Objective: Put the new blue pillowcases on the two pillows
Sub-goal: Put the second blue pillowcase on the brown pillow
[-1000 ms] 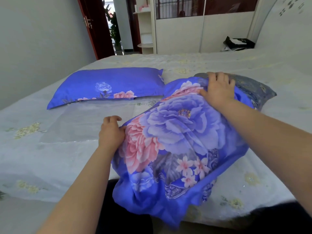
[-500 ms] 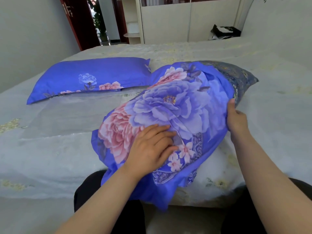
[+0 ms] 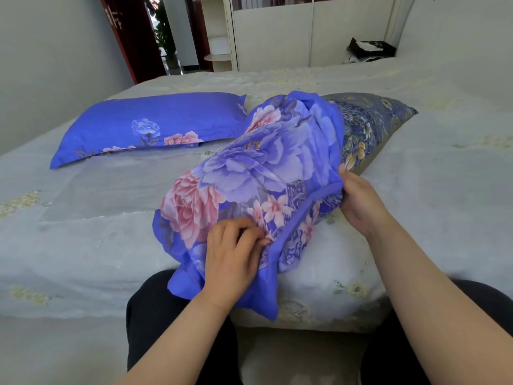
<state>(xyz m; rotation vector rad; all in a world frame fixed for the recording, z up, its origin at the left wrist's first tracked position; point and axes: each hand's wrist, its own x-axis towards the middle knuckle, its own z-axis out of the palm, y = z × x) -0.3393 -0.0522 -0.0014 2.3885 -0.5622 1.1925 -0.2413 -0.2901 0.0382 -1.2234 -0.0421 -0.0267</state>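
Observation:
A blue pillowcase (image 3: 249, 173) with big pink and violet flowers is bunched over the near part of a pillow (image 3: 369, 126), whose grey-blue patterned far end sticks out bare at the right. My left hand (image 3: 233, 254) pinches the pillowcase near its hem at the bed's front edge. My right hand (image 3: 358, 201) grips the hem at the right side, beside the bare pillow end. A second pillow (image 3: 150, 126) in a matching blue pillowcase lies flat at the back left.
The bed (image 3: 83, 232) has a pale grey cover with yellow flowers. A black-and-white bag (image 3: 366, 50) lies at its far right edge. A white wardrobe (image 3: 277, 31) and an open dark red door (image 3: 125, 34) stand behind. My dark trousers press against the bed's front.
My left hand went from lying flat on the pillowcase to pinching its fabric near the hem. My right hand closed on the hem, and the case is more bunched toward me.

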